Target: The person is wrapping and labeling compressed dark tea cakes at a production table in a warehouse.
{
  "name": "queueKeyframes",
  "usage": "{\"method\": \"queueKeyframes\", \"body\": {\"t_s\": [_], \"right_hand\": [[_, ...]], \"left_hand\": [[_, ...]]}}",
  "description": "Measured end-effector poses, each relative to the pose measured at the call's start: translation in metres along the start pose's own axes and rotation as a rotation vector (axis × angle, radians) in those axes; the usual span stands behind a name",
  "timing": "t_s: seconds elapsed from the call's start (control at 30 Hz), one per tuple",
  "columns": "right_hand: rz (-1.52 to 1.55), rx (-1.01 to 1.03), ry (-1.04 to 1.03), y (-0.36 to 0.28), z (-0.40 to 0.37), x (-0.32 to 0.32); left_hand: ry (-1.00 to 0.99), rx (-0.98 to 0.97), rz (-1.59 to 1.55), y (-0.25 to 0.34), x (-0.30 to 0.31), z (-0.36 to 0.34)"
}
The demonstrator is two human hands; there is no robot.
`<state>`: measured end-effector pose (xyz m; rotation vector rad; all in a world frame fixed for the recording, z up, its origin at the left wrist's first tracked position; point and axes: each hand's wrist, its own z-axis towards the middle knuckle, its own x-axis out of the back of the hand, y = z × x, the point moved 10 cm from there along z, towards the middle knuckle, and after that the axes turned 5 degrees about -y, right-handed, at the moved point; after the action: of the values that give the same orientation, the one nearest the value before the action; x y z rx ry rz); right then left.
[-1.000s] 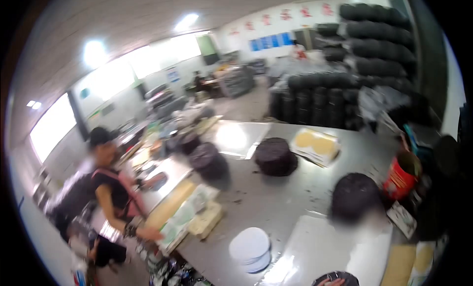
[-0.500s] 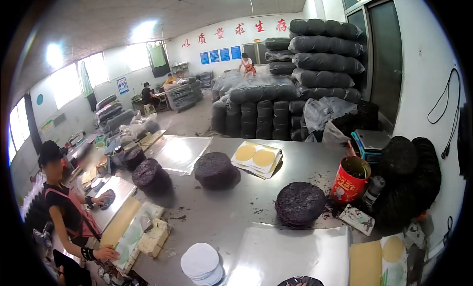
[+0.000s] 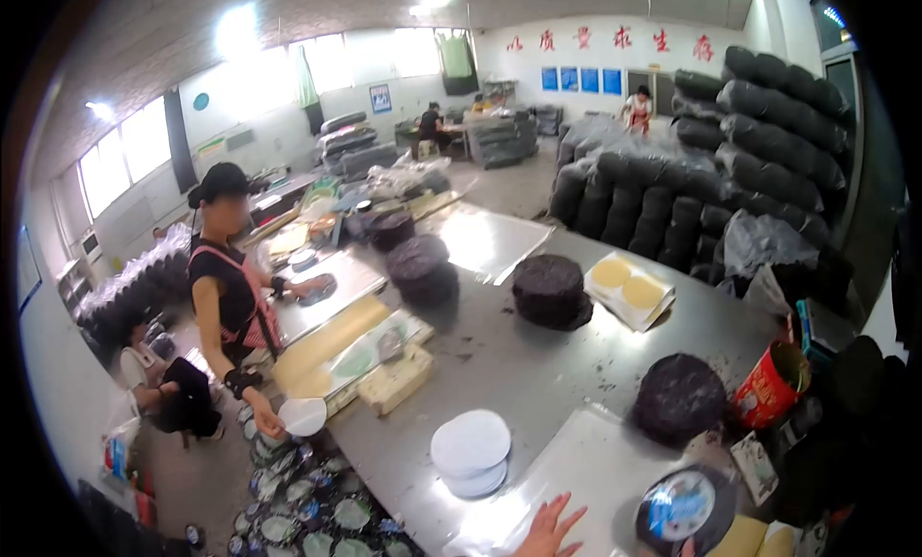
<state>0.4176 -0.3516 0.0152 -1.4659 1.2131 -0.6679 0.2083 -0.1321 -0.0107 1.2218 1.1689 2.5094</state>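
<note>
My left hand (image 3: 551, 530) is at the bottom edge, fingers spread, above a clear plastic sheet (image 3: 586, 461) on the metal table. It holds nothing. To its right is a flat, round, dark package (image 3: 715, 495) in clear film, with a round blue-and-white label (image 3: 683, 504). Only a fingertip of my right hand (image 3: 689, 548) shows, at the package's lower edge; the rest is out of frame. Left of the sheet lies a pile of white paper discs (image 3: 471, 442). Behind the package stands a stack of round, dark, rough cakes (image 3: 680, 399).
More dark stacks (image 3: 549, 288) stand farther back, beside cards with yellow circles (image 3: 629, 288). A red can (image 3: 771, 384) is at the right. Across the left corner a co-worker (image 3: 235, 288) holds a white disc (image 3: 303, 417). Labelled packages (image 3: 307, 504) lie below the table's left edge.
My view has swung left. My left hand has come into frame, and the package now shows its label. The co-worker's nearer hand has left the tabletop pile and holds a white disc.
</note>
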Motion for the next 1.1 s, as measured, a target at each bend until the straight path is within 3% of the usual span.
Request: {"method": "queueKeyframes", "body": {"t_s": [0.03, 0.07, 0.13, 0.2, 0.23, 0.27, 0.3, 0.33, 0.37, 0.4, 0.47, 0.53, 0.63, 0.7, 0.83, 1.1], "right_hand": [[0.093, 0.047, -0.106, 0.015, 0.040, -0.017], [0.169, 0.037, -0.158, 0.022, 0.047, -0.046], [0.318, 0.007, -0.258, 0.034, 0.060, -0.104], [0.330, -0.038, -0.435, 0.050, 0.032, -0.182], [0.175, -0.094, -0.599, 0.045, -0.005, -0.223], [-0.239, -0.271, -0.814, 0.080, -0.027, -0.243], [-0.168, -0.273, -1.065, 0.089, -0.059, -0.268], [0.023, -0.321, -1.161, 0.018, -0.122, -0.303], [-0.170, 0.027, -1.291, 0.026, -0.114, -0.306], [-0.336, 0.401, -1.325, 0.034, -0.108, -0.306], [-0.077, -0.042, -1.276, 0.027, -0.106, -0.303], [-0.191, -0.121, -1.118, 0.036, -0.074, -0.279], [-0.251, -0.172, -1.045, 0.041, -0.051, -0.250], [-0.234, -0.177, -1.019, 0.025, -0.057, -0.254], [-0.283, -0.173, -1.104, 0.012, -0.055, -0.280], [-0.249, 0.329, -1.460, -0.165, -0.160, -0.350]], "left_hand": [[0.039, -0.032, 0.063, 0.007, 0.030, 0.007], [-0.075, 0.069, 0.066, 0.004, 0.035, 0.001], [-0.109, 0.098, 0.137, 0.015, 0.046, -0.004], [-0.146, 0.105, 0.209, 0.011, 0.028, -0.016], [-0.155, 0.096, 0.250, 0.008, 0.026, -0.014], [-0.681, 0.404, 0.303, -0.011, 0.005, -0.019], [-0.587, 0.284, 0.529, -0.005, 0.015, -0.006], [-0.472, 0.230, 0.625, -0.007, 0.022, -0.001], [-0.340, 0.206, 0.619, -0.012, 0.034, 0.007], [-0.242, 0.196, 0.613, -0.019, 0.049, 0.013], [-0.154, 0.235, 0.590, -0.035, 0.097, 0.031], [-0.117, 0.316, 0.643, -0.060, 0.132, 0.056], [-0.043, 0.411, 0.673, -0.113, 0.152, 0.071], [0.048, 0.388, 0.673, -0.133, 0.158, 0.072], [-0.021, 0.362, 0.706, -0.157, 0.147, 0.066], [0.017, 0.349, 0.674, -0.149, 0.147, 0.058]]}}
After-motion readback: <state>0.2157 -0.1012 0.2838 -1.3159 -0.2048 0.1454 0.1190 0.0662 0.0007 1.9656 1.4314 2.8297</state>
